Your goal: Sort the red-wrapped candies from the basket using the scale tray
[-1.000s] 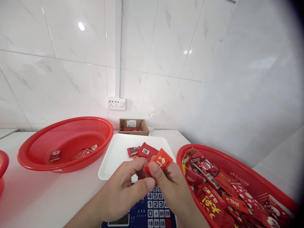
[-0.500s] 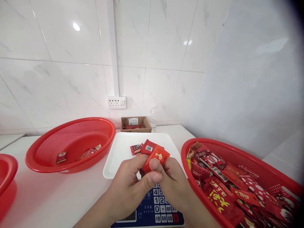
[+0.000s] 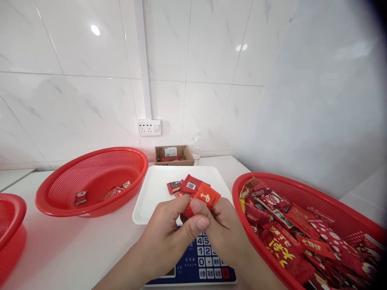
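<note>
Over the front of a white scale tray [image 3: 151,191], my left hand [image 3: 169,231] and my right hand [image 3: 225,225] are closed together. Between them is a small orange-red snack packet [image 3: 208,195] with a pale yellow mark, pressed by the right thumb. My left fingers curl around its near side, and their tips are hidden. Just behind the hands, a red packet with a barcode [image 3: 192,185] and a smaller dark red packet [image 3: 174,186] lie on the tray. Below my wrists, the scale's blue keypad [image 3: 187,264] is partly covered.
A red basket [image 3: 238,189] full of mixed red snack packets stands at the right. On the left, another red basket [image 3: 90,159] holds several packets, with part of a third basket [image 3: 12,213] beside it. A cardboard box [image 3: 174,163] and a clear plastic bottle [image 3: 196,147] stand by the wall.
The view has shifted slightly. Both hands keep their grip on the orange-red packet, with hardly any movement of the fingers.
</note>
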`<state>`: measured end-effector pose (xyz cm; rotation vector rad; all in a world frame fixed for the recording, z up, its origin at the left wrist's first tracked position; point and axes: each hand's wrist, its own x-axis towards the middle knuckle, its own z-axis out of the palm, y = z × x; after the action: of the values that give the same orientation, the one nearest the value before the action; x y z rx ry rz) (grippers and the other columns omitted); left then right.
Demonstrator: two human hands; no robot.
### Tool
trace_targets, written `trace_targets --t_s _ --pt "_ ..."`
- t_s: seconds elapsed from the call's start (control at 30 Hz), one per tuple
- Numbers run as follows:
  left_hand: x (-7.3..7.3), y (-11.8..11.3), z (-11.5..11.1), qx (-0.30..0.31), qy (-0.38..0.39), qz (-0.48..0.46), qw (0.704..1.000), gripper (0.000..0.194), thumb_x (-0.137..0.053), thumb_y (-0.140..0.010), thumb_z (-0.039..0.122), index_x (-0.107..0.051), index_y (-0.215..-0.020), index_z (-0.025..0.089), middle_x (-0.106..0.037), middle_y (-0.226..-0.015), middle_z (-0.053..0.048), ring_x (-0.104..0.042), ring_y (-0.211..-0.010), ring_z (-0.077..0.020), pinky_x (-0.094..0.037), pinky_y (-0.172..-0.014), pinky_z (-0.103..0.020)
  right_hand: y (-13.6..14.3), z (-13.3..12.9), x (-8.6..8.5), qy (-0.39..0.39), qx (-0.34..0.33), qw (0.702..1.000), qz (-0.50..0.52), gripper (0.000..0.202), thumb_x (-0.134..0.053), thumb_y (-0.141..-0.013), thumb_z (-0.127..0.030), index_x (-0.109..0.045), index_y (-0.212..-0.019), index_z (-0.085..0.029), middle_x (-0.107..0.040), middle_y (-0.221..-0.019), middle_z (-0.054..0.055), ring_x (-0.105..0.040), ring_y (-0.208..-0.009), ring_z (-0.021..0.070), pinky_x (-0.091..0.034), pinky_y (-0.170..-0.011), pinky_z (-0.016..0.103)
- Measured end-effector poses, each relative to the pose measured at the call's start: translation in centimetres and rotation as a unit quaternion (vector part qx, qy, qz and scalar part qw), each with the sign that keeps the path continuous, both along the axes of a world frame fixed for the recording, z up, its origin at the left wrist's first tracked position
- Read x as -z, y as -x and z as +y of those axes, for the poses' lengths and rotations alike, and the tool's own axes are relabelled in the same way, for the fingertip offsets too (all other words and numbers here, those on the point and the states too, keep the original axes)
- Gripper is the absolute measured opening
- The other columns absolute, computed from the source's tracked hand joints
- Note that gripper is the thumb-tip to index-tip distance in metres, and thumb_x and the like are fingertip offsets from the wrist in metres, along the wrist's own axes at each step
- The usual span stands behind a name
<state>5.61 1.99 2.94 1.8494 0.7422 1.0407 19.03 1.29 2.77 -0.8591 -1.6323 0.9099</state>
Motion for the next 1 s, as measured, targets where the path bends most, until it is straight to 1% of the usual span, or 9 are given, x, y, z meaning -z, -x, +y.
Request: trace_targets --t_s 0.17,0.33,0.4,0.53,0.6,0.7,0.8,0.9,1.0 --pt "0.04 -0.05 0.02 0.008 0.010 0.006 1.000 0.036 -0.045 -0.089 0.050 -0.054 -0.075 0.017 -0.052 -0.071 0.000 -0.045 -0.066 -0.0131 -0.038 -0.059 -0.023 -0.02 0.06 0.07 0.016 0.008 1.000 0.006 0.041 -0.046 -0.089 -0.047 -0.036 -0.060 -0.020 -0.037 -0.059 -0.003 -0.036 -0.056 0.0112 -0.032 -0.049 0.024" --pt "0.11 -0.13 0.07 0.003 0.004 0.008 1.000 0.035 -0.044 -0.090 0.048 -0.057 -0.081 0.017 -0.055 -0.073 -0.001 -0.047 -0.067 -0.0134 -0.039 -0.061 -0.023 0.00 0.28 0.10 0.007 0.033 0.999 0.014 0.041 -0.049 -0.087 -0.048 -0.039 -0.060 -0.020 -0.037 -0.058 -0.003 -0.035 -0.055 0.0109 -0.032 -0.049 0.024" --pt "0.09 -0.13 0.00 -0.001 -0.008 0.009 1.000 0.036 -0.043 -0.090 0.048 -0.057 -0.080 0.017 -0.054 -0.071 0.000 -0.046 -0.065 -0.0128 -0.038 -0.059 -0.023 -0.05 0.20 0.00 -0.002 0.036 0.999 0.014 0.040 -0.048 -0.088 -0.047 -0.040 -0.061 -0.020 -0.038 -0.058 -0.003 -0.036 -0.056 0.0110 -0.032 -0.050 0.024" --pt "0.14 -0.05 -0.09 -0.040 -0.020 -0.030 0.999 0.038 -0.044 -0.090 0.049 -0.049 -0.068 0.018 -0.046 -0.063 0.003 -0.041 -0.059 -0.0112 -0.036 -0.055 -0.022 -0.11 -0.26 -0.20 -0.027 0.014 0.999 -0.011 0.039 -0.043 -0.092 -0.045 -0.041 -0.063 -0.019 -0.041 -0.061 -0.003 -0.039 -0.057 0.0109 -0.034 -0.052 0.023" --pt "0.18 -0.04 -0.02 -0.042 -0.008 -0.059 0.997 0.039 -0.043 -0.091 0.048 -0.046 -0.065 0.019 -0.044 -0.062 0.003 -0.039 -0.058 -0.0108 -0.035 -0.053 -0.022 -0.08 -0.45 -0.20 -0.034 0.014 0.999 -0.020 0.041 -0.038 -0.094 -0.045 -0.040 -0.063 -0.019 -0.039 -0.058 -0.003 -0.036 -0.053 0.0100 -0.032 -0.049 0.022" --pt "0.20 -0.15 0.15 -0.041 0.006 -0.075 0.996 0.038 -0.042 -0.092 0.044 -0.043 -0.063 0.019 -0.043 -0.060 0.004 -0.037 -0.055 -0.0102 -0.034 -0.051 -0.021 0.00 -0.47 -0.09 -0.040 0.015 0.999 -0.024 0.043 -0.032 -0.096 -0.045 -0.039 -0.062 -0.019 -0.036 -0.057 -0.004 -0.033 -0.051 0.0092 -0.029 -0.046 0.022" --pt "0.26 -0.31 0.25 -0.085 -0.008 -0.085 0.993 0.036 -0.043 -0.092 0.040 -0.043 -0.062 0.019 -0.045 -0.059 0.004 -0.038 -0.055 -0.0099 -0.034 -0.051 -0.021 0.08 -0.26 0.19 -0.042 0.013 0.998 -0.039 0.041 -0.032 -0.096 -0.046 -0.042 -0.066 -0.019 -0.036 -0.057 -0.004 -0.033 -0.051 0.0095 -0.029 -0.046 0.022" --pt "0.44 -0.41 0.25 -0.131 -0.028 -0.096 0.986 0.036 -0.044 -0.092 0.039 -0.044 -0.063 0.019 -0.046 -0.059 0.004 -0.041 -0.056 -0.0097 -0.035 -0.051 -0.020 0.17 -0.13 0.57 -0.043 0.047 0.996 -0.063 0.036 -0.034 -0.096 -0.044 -0.042 -0.071 -0.020 -0.041 -0.061 -0.004 -0.037 -0.054 0.0101 -0.031 -0.050 0.023" --pt "0.56 -0.41 0.20 -0.130 -0.015 -0.102 0.986 0.034 -0.046 -0.091 0.040 -0.047 -0.064 0.019 -0.049 -0.062 0.003 -0.045 -0.060 -0.0106 -0.038 -0.054 -0.020 0.19 -0.16 0.74 -0.057 0.075 0.992 -0.082 0.035 -0.034 -0.097 -0.041 -0.039 -0.069 -0.020 -0.043 -0.063 -0.003 -0.038 -0.056 0.0101 -0.031 -0.051 0.023"
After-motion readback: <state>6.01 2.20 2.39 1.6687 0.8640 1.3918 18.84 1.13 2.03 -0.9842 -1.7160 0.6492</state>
